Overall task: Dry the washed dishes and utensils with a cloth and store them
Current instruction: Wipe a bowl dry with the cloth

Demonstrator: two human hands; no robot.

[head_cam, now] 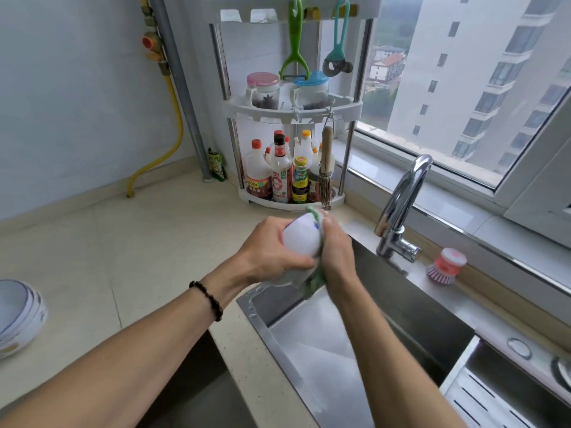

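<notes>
My left hand (268, 251) grips a small white bowl (301, 239) from the left, its outside turned toward me, above the sink's back left corner. My right hand (336, 251) presses a green and white cloth (315, 281) against the bowl's right side, fingers curled over the cloth. The cloth's tail hangs down below both hands. A stack of white bowls (18, 316) with a painted pattern stands on the counter at the far left edge.
A steel sink (401, 304) lies under the hands, with a chrome tap (401, 205) behind it and a pink dish brush (446, 265) on the ledge. A corner rack (290, 199) holds sauce bottles and jars. A window fills the right.
</notes>
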